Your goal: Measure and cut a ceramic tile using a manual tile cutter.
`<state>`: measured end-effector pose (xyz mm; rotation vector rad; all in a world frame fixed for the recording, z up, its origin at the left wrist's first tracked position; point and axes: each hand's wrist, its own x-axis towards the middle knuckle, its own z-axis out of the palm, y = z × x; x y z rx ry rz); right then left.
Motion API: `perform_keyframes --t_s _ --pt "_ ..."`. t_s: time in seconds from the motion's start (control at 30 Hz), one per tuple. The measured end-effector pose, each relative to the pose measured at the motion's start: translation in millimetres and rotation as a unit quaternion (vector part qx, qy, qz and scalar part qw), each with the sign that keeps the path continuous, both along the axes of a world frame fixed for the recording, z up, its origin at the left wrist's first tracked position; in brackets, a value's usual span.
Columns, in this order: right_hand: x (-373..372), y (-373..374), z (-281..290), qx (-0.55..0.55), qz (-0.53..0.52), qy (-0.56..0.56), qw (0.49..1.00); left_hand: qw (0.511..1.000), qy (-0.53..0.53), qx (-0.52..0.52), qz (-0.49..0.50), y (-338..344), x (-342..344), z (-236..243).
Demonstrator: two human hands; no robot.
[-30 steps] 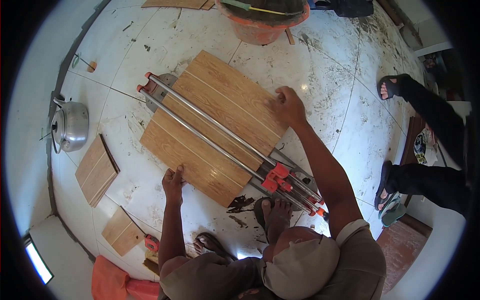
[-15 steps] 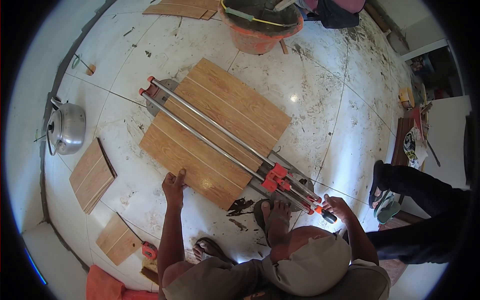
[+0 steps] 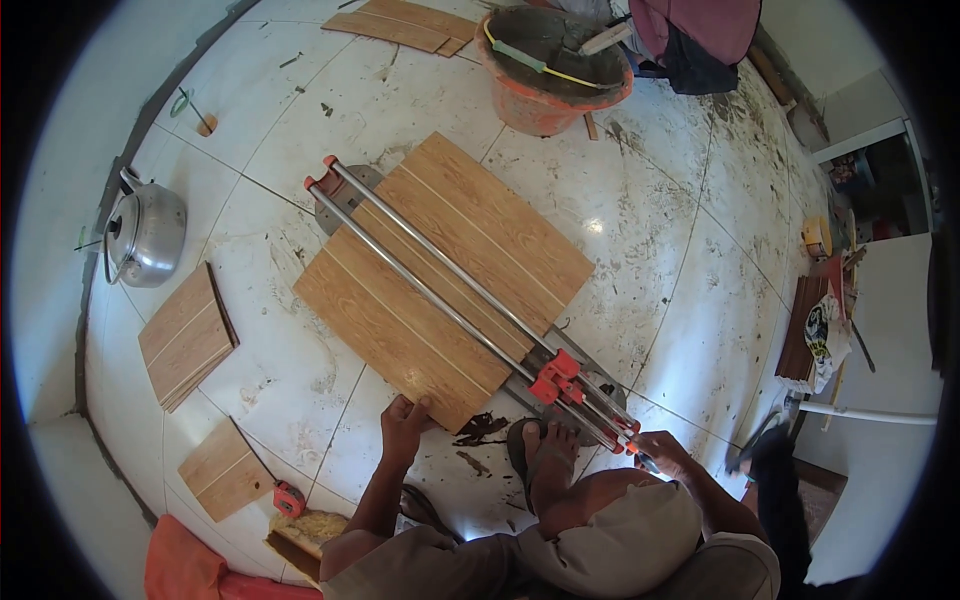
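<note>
A square wood-patterned tile [image 3: 497,225] lies in the manual tile cutter, under its two steel rails [image 3: 410,270]; the cutter's red carriage [image 3: 556,378] sits past the tile's lower-right edge. My left hand [image 3: 405,425] pinches the tile's lower-left edge, thumb on top. At the near end of the cutter, my right hand [image 3: 668,452] is closed on the handle [image 3: 645,462], which it partly hides. My sandalled foot [image 3: 540,455] rests just beside that end.
Around are a steel kettle [image 3: 148,240], stacked cut tiles [image 3: 185,340], a loose piece [image 3: 220,470], tape measure [image 3: 288,500], orange tub [image 3: 545,115] of grey mixture, tile offcuts [image 3: 400,20], piled boards [image 3: 805,325] and another person's dark-clothed leg [image 3: 775,500].
My right hand has moved from the tile's right side down to the cutter's handle. My left hand still holds the tile. The other person's legs have moved toward the bottom right.
</note>
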<state>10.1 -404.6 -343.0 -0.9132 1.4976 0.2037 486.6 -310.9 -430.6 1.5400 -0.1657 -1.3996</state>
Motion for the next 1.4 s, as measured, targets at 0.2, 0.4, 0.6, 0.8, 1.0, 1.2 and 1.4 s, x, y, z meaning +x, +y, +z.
perform_keyframes --t_s 0.2,0.4,0.6,0.8,1.0,1.2,1.4 --pt "16.9 2.5 15.4 -0.118 0.128 0.044 0.984 0.999 0.013 0.010 0.028 -0.5 -4.3 -2.1" --pt "45.1 -10.4 27.6 -0.159 0.195 0.055 0.966 0.999 0.008 0.021 0.034 -1.2 -4.6 -8.4" --pt "92.4 -26.2 31.6 -0.167 0.199 0.054 0.964 0.999 0.011 0.032 0.037 -0.5 -2.5 -10.2" --pt "95.5 -22.3 24.8 -0.194 0.180 0.067 0.962 0.999 0.008 0.044 0.025 -4.1 -2.7 -8.4" --pt "97.1 -6.4 17.5 -0.354 0.140 0.029 0.924 0.997 0.014 0.059 0.051 -8.7 -3.8 0.9" --pt "93.2 -4.6 11.3 -0.427 0.227 0.035 0.874 0.997 0.010 0.057 0.049 -6.6 -5.0 -1.4" --pt "92.4 -9.5 20.3 -0.374 0.244 0.052 0.893 0.997 0.025 0.052 0.058 -9.5 -9.4 -1.3"
